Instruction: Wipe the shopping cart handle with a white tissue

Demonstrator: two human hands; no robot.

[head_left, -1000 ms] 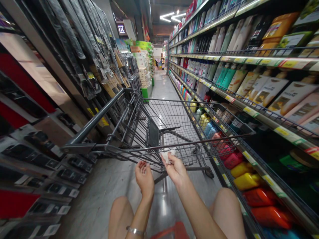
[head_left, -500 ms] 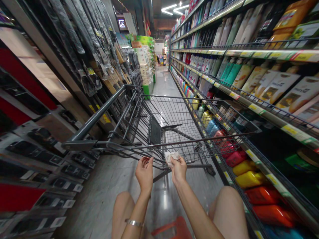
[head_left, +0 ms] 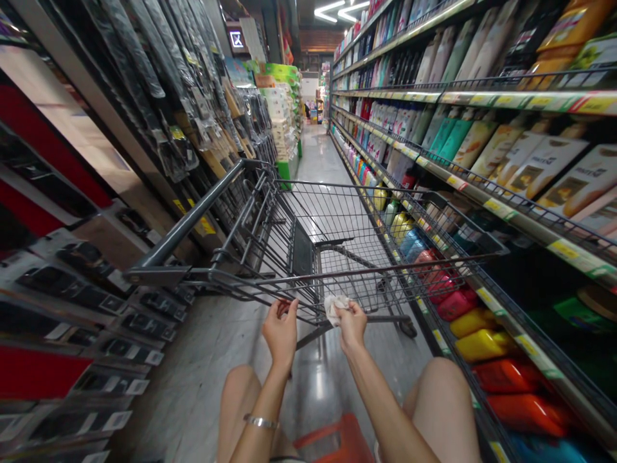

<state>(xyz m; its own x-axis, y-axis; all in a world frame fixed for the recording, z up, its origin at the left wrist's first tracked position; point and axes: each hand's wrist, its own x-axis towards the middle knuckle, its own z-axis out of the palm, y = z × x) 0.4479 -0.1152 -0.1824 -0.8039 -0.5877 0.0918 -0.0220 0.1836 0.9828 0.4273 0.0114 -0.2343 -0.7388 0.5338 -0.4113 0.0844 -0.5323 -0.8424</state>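
A grey wire shopping cart (head_left: 299,247) stands across the aisle in front of my knees, its handle toward the left. Curled fingers of my left hand (head_left: 280,331) close at the cart's near lower wires; the exact contact is partly hidden. My right hand (head_left: 354,325) pinches a crumpled white tissue (head_left: 336,308) against the near side of the basket, a little to the right of my left hand. The mesh and a dark flap show inside the cart.
Shelves of bottles (head_left: 535,164) line the right side, close to the cart's front. Packaged goods (head_left: 116,321) hang on the left. A red-orange stool (head_left: 337,440) is under me. Stacked packs (head_left: 282,116) stand farther along the aisle floor (head_left: 313,154).
My right hand has moved slightly right and down with the tissue along the cart's wires. My left hand stays at nearly the same place.
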